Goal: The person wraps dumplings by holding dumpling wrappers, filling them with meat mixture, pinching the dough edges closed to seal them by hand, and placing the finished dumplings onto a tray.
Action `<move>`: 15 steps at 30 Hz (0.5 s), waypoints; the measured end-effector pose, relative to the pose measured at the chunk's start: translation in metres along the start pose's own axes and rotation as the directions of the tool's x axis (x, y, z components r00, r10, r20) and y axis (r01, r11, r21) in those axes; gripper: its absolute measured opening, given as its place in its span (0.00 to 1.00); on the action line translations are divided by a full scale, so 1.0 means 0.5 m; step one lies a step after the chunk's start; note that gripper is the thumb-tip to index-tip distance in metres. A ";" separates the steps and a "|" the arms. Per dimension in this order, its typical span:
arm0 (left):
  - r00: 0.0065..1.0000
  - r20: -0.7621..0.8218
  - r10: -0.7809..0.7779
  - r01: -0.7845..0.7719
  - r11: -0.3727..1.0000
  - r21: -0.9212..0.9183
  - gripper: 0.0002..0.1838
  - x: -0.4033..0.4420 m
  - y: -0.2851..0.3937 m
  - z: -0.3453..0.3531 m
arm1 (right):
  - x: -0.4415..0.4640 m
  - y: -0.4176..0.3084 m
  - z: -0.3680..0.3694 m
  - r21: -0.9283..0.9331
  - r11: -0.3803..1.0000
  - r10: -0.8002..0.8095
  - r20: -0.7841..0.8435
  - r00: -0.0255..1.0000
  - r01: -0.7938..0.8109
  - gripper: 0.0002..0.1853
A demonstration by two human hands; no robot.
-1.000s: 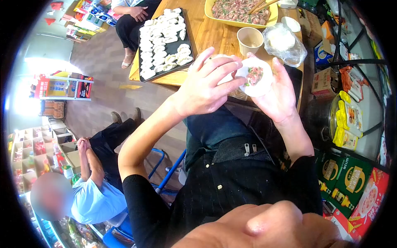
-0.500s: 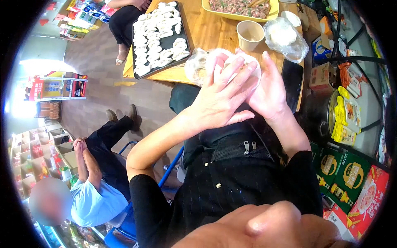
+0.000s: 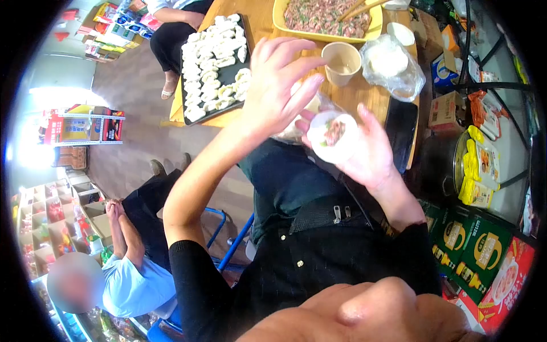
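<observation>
My right hand (image 3: 367,157) is palm up, holding a round white dough wrapper (image 3: 346,146) on its fingers. A small heap of pinkish meat filling with green bits (image 3: 333,133) sits on the wrapper. To the upper left, my left hand (image 3: 279,85) is raised with its fingers apart and nothing visible between them, near a paper cup (image 3: 342,64). Behind my left hand, a black tray (image 3: 231,73) bears rows of white dumplings (image 3: 209,62). Clear plastic with something pale (image 3: 293,130) lies partly hidden between my hands.
On the wooden table (image 3: 270,43), a yellow tray (image 3: 373,33) holds meat filling and chopsticks. Beside the cup lies a plastic bag with white dough (image 3: 388,61). A seated person in light blue (image 3: 139,285) is at left; another person's legs show beyond the table.
My left hand has lifted off my right hand and moved up and left. My right hand has come lower with the wrapper, whose filling shows again. The view has shifted slightly.
</observation>
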State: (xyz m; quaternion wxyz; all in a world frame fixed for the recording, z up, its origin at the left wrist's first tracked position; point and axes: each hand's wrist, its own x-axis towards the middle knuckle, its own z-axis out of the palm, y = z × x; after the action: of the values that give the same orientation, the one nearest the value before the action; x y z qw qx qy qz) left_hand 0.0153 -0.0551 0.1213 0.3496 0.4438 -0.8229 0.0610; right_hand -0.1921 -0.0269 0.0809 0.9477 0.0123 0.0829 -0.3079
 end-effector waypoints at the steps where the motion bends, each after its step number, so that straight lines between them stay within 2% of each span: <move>1: 1.000 -0.007 0.008 -0.008 1.000 0.003 0.15 0.026 -0.010 0.021 | -0.006 -0.002 -0.008 0.072 0.997 0.043 0.008 0.999 -0.043 0.38; 3: 0.982 0.185 -0.023 0.004 0.994 0.106 0.16 0.066 -0.016 0.068 | -0.016 -0.004 -0.017 0.073 0.995 0.060 0.023 0.998 -0.061 0.37; 4: 0.981 0.191 -0.020 0.002 0.995 0.097 0.16 0.083 -0.016 0.089 | -0.020 -0.008 -0.017 0.079 0.995 0.054 0.017 0.998 -0.055 0.37; 6: 0.890 0.455 -0.035 -0.110 0.952 0.287 0.17 0.101 -0.015 0.127 | -0.030 -0.015 -0.018 0.023 0.996 0.085 0.071 0.994 -0.086 0.37; 9: 0.906 0.424 0.016 -0.152 0.945 0.288 0.13 0.100 -0.017 0.167 | -0.040 -0.025 -0.016 0.060 0.997 0.039 0.040 0.998 -0.041 0.38; 10: 0.921 0.379 0.086 -0.219 0.921 0.321 0.19 0.097 -0.020 0.168 | -0.042 -0.028 -0.014 0.028 0.999 0.030 0.013 0.999 -0.031 0.38; 13: 0.929 0.341 0.143 -0.238 0.937 0.255 0.22 0.104 -0.027 0.173 | -0.042 -0.036 -0.018 0.032 0.999 0.011 -0.011 1.000 -0.011 0.38; 15: 0.930 0.341 0.134 -0.211 0.957 0.200 0.19 0.106 -0.032 0.170 | -0.041 -0.038 -0.024 0.026 1.000 0.007 0.000 1.000 -0.007 0.38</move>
State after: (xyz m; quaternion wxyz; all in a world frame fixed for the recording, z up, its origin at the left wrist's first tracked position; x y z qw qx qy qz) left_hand -0.0359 -0.1361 0.0875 0.1482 0.4113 -0.8921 0.1141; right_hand -0.2216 -0.0295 0.0733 0.9485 0.0249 0.0789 -0.3058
